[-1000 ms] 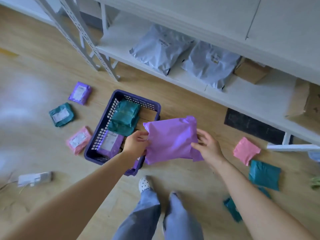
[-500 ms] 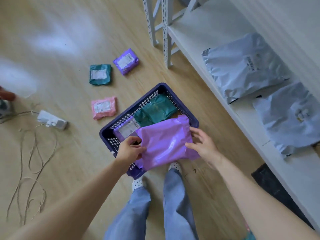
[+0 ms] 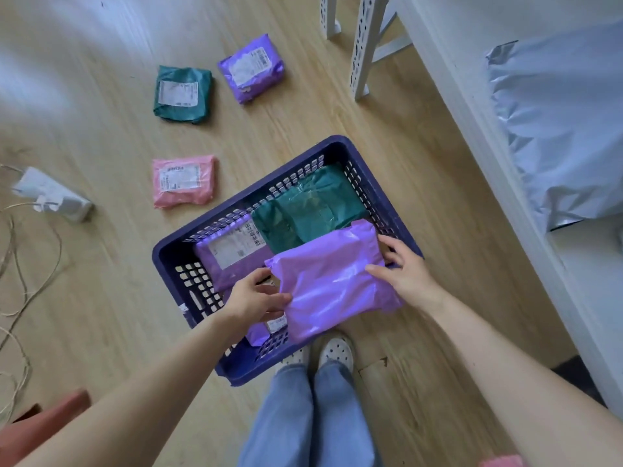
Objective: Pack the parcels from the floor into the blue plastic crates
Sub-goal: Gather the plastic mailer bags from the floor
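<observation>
A blue plastic crate [image 3: 168, 254] stands on the wooden floor in front of my feet. Inside lie a green parcel [image 3: 306, 207] and a purple parcel [image 3: 232, 254] with a white label. Over the crate's near right part I hold a large purple parcel [image 3: 327, 284] by both sides: my left hand [image 3: 256, 299] grips its left edge, my right hand [image 3: 404, 271] grips its right edge. A green parcel [image 3: 183, 94], a purple parcel [image 3: 251, 67] and a pink parcel [image 3: 183, 180] lie on the floor beyond the crate to the left.
A white shelf unit [image 3: 472, 106] runs along the right, with a large grey bag [image 3: 559, 123] on its lowest board and its perforated posts [image 3: 364, 45] near the crate. A white power adapter [image 3: 50, 193] and loose cords [image 3: 20, 264] lie at the left.
The view has swung left and down over the crate. Both hands have lowered the large purple parcel from in front of the crate to over its near right part.
</observation>
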Demonstrator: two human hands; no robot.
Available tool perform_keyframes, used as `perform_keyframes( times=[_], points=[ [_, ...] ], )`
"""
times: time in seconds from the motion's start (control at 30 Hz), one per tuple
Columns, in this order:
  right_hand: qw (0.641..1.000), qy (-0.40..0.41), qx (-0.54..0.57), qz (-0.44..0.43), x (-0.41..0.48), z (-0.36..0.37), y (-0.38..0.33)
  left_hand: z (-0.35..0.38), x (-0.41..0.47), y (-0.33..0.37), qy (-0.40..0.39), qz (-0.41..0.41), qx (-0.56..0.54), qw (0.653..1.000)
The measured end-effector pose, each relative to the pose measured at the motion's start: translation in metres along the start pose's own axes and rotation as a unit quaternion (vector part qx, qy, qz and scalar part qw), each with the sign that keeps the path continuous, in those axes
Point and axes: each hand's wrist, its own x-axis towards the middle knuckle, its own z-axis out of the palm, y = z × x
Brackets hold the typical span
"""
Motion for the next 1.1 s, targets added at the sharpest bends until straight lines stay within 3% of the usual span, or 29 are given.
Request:
perform_keyframes(
  times=[0.47, 0.7, 0.93, 1.1],
  points=[
    [0.993, 0.020, -0.100, 0.053, 0.109, 0.012, 0.052, 0.036, 0.116, -0.036, -0.013, -0.039, -0.053, 0.998],
    [0.970, 0.030, -0.238, 0.033, 0.127, 0.019, 0.083, 0.062, 0.150, -0.063, 0.004, -0.076, -0.070, 0.995],
    [0.877, -0.043, -0.478, -0.017, 0.132, 0.025, 0.098, 0.076, 0.176, -0.063, 0.008, -0.053, -0.040, 0.998],
    [0.810, -0.116, -0.575, -0.022, 0.136, 0.027, 0.105, 0.082, 0.187, -0.059, 0.026, -0.044, -0.039, 0.998]
  ],
)
